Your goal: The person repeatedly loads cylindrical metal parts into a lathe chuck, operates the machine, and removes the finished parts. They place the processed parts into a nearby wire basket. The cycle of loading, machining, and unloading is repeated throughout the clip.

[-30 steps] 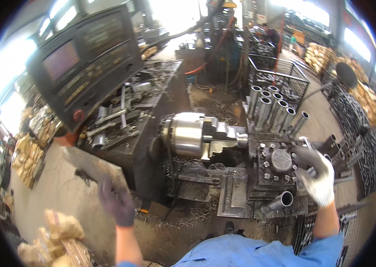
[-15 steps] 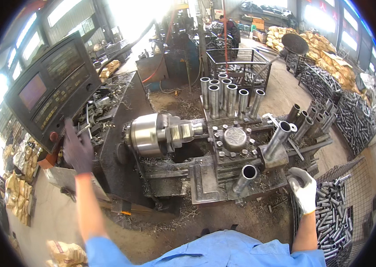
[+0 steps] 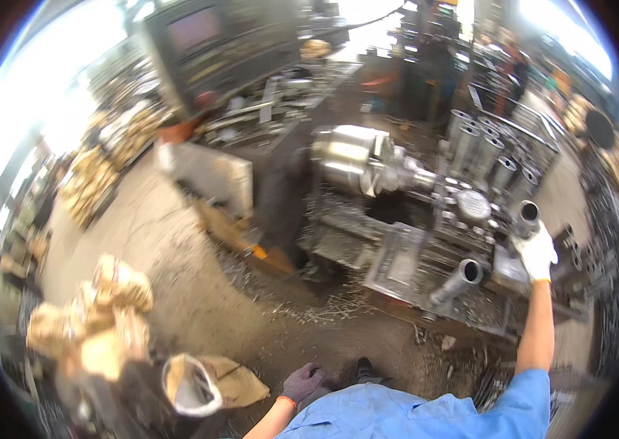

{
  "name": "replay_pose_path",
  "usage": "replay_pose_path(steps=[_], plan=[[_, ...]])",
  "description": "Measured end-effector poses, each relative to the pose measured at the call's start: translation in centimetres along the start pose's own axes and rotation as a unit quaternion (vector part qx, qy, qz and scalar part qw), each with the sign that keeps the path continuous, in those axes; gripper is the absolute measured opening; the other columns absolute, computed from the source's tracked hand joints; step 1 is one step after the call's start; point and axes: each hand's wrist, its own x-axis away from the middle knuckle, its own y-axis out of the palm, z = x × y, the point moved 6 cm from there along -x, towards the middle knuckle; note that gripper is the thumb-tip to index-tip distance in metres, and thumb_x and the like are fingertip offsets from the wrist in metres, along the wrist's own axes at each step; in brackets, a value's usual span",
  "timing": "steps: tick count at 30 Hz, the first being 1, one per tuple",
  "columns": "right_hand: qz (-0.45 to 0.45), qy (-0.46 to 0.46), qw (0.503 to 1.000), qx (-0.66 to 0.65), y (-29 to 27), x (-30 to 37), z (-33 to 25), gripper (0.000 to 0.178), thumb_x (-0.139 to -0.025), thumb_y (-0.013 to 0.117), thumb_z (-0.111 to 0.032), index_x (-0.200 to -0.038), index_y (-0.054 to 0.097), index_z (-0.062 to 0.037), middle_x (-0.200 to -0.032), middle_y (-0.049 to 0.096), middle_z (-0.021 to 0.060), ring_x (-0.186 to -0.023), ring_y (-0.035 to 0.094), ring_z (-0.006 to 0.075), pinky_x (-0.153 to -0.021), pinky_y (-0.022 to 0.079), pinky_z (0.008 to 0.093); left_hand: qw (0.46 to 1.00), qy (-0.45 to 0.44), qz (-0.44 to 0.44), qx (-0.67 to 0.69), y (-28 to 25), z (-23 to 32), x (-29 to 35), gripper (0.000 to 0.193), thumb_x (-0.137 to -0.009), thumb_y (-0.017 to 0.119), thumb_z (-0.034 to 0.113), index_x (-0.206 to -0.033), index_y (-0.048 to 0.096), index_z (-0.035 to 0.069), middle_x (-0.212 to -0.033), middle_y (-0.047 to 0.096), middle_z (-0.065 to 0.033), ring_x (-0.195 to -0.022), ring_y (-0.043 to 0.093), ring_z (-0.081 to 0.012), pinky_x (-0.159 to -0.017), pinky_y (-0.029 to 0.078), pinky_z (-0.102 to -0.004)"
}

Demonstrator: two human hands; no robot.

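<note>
My right hand (image 3: pixel 536 252), in a white glove, is closed around an upright metal tube (image 3: pixel 527 213) at the right end of the lathe's tool carriage. The tube's open top shows above my fingers. My left hand (image 3: pixel 302 383), in a dark glove, hangs low in front of my body, away from the machine. Its fingers are slightly bent and loosely apart, with nothing seen in them. Another tube (image 3: pixel 457 281) stands tilted at the carriage's near edge. The round tool post (image 3: pixel 473 206) sits left of my right hand, and the shiny lathe chuck (image 3: pixel 353 156) is farther left.
Several tubes (image 3: pixel 481 150) stand behind the tool post, and darker ones (image 3: pixel 567 249) lie right of my hand. A control panel (image 3: pixel 207 44) rises at the far left. Sacks (image 3: pixel 97 318) and an open bag (image 3: pixel 192 388) sit on the floor at lower left. Metal chips litter the ground.
My left hand has dropped from beside the control panel to near my body. My right hand has moved up onto the tube and closed around it. The view has swung left.
</note>
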Motion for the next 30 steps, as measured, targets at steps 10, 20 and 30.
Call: replay_pose_path(steps=[10, 20, 30], plan=[[-0.221, -0.372, 0.732, -0.527, -1.0, 22.3, -42.4, 0.055, -0.079, 0.086, -0.005, -0.131, 0.068, 0.0003, -0.127, 0.073, 0.0145, -0.117, 0.070, 0.0258, -0.103, 0.056, 0.0375, 0.930, -0.153, 0.288, 0.168, -1.9, -14.7, 20.9, 0.053, -0.099, 0.059, 0.052, -0.139, 0.068, 0.019, -0.132, 0.074, -0.0139, -0.126, 0.068, -0.0355, -0.106, 0.052, -0.0436], [-0.600, -0.681, 0.290, -0.303, -0.2, 72.2, -56.6, 0.040, -0.088, 0.081, -0.015, -0.124, 0.065, -0.0054, -0.097, 0.074, 0.0058, -0.083, 0.071, 0.0201, -0.076, 0.060, 0.0328, 0.484, -0.451, 0.634, 0.400, 18.8, -31.4, 51.6, 0.049, -0.100, 0.060, 0.045, -0.132, 0.071, 0.009, -0.128, 0.073, -0.0208, -0.118, 0.071, -0.0354, -0.104, 0.054, -0.0446], [-0.634, -0.726, -0.021, -0.264, -14.4, 99.1, -59.9, 0.062, -0.078, 0.089, -0.040, -0.129, 0.069, -0.0114, -0.115, 0.077, 0.0173, -0.107, 0.075, 0.0357, -0.092, 0.059, 0.0425, -0.379, -0.436, 0.776, 0.253, 46.8, -16.3, 57.4, 0.066, -0.108, 0.055, 0.053, -0.148, 0.056, 0.000, -0.147, 0.061, -0.0260, -0.129, 0.063, -0.0373, -0.109, 0.051, -0.0448]])
